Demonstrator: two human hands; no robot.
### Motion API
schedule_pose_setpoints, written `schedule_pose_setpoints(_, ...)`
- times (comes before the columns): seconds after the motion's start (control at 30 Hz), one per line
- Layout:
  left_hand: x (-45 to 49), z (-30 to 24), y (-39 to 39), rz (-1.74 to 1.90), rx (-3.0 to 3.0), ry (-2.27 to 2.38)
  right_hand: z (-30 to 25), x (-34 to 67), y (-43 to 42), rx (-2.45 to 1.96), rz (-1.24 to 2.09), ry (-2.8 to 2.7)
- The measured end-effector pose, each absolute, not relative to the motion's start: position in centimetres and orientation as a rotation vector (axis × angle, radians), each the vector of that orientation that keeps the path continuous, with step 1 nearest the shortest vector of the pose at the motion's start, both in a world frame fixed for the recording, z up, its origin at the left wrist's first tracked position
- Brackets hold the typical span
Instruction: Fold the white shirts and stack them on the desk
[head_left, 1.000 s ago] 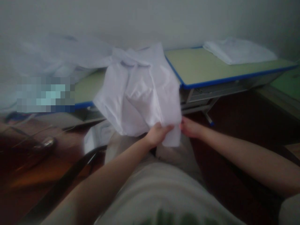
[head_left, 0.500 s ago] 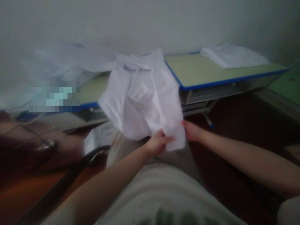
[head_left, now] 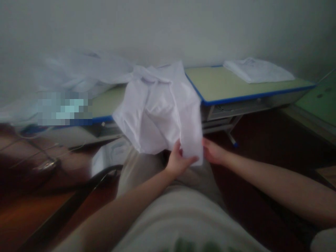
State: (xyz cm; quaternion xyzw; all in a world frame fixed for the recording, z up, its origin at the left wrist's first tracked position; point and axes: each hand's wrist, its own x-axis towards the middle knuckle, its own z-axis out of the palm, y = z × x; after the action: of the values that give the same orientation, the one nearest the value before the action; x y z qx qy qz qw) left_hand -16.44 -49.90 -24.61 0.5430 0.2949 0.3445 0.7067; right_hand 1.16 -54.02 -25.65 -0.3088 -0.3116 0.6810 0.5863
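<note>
A white garment (head_left: 157,115) hangs over the front edge of the desk, its lower part reaching down to my lap. A long narrow piece of it, which looks like a sleeve, lies between my hands. My left hand (head_left: 179,161) grips the lower left side of that piece, thumb stretched across its front near the end. My right hand (head_left: 214,151) pinches the right edge of the same piece, with its fingertips partly hidden behind the cloth. The picture is a little blurred.
A folded white garment (head_left: 258,70) lies on the right desk (head_left: 210,84). More white cloth (head_left: 86,71) is heaped on the left desk, beside a pixelated patch. Below stand a white box (head_left: 106,157) and a dark curved bar (head_left: 86,190); cables (head_left: 34,150) hang at left.
My left hand has shifted slightly on the cloth, its thumb now reaching farther across. The narrow piece has moved a little left and hangs straighter. The view has tilted slightly.
</note>
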Motion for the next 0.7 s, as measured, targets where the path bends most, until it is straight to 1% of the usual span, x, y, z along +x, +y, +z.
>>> schedule_pose_setpoints(0.07,-16.3,-24.8,-49.7,0.815,1.225,0.766,-25.6,0.9,-54.0,-0.733,1.569,-0.733)
schedule_pose_setpoints(0.2,-16.5,-25.4,-49.4,0.711,1.197,0.818,-25.6,1.0,-54.1,-0.815,1.506,-0.755)
schedule_pose_setpoints(0.37,-16.4,-24.3,-50.0,0.600,0.690,0.731,-25.8,1.7,-54.4,-0.886,1.504,-0.779)
schedule_pose_setpoints(0.43,-16.4,-23.7,-50.1,0.502,0.592,0.713,-25.6,1.8,-54.6,-0.862,1.531,-0.799)
schedule_pose_setpoints(0.53,-16.5,-23.1,-50.1,0.383,0.567,0.637,-25.2,1.7,-55.0,-0.816,1.579,-0.787)
schedule_pose_setpoints(0.7,-16.4,-23.2,-50.1,0.502,0.726,0.569,-24.9,1.8,-55.2,-0.822,1.594,-0.724)
